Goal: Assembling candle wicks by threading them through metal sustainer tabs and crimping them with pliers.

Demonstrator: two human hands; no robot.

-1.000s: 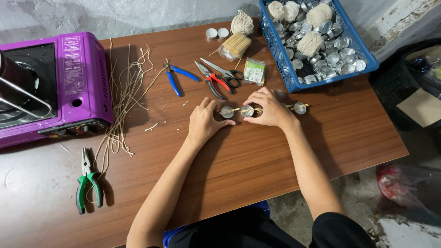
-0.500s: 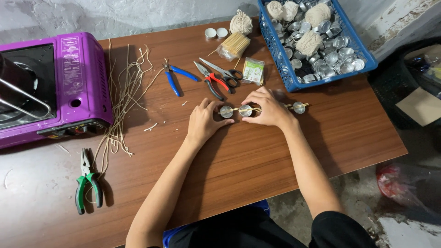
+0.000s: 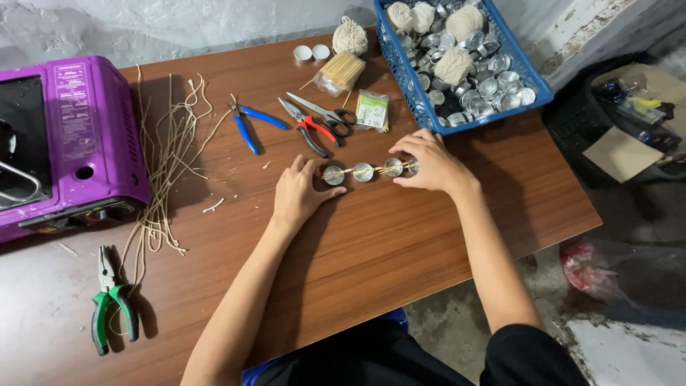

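A row of small round metal cups (image 3: 363, 171) lies along a thin wooden stick (image 3: 377, 169) at the middle of the brown table (image 3: 371, 257). My left hand (image 3: 299, 191) rests on the table at the row's left end, with thumb and forefinger around the leftmost cup (image 3: 334, 174). My right hand (image 3: 431, 161) covers the right end, its fingertips on the rightmost cup (image 3: 412, 166) and the stick. Three cups show plainly between the hands.
A blue basket (image 3: 418, 96) of metal cups and string balls stands at the back right. Blue pliers (image 3: 250, 123), red pliers (image 3: 309, 129), scissors (image 3: 325, 113), a stick bundle (image 3: 339, 71) and a small packet (image 3: 371, 111) lie behind the hands. Left: purple stove (image 3: 64, 136), wick strands (image 3: 168, 157), green pliers (image 3: 111, 297).
My hands have moved slightly apart along the row, so more cups show between them. The cup that lay to the right of my right hand is no longer visible.
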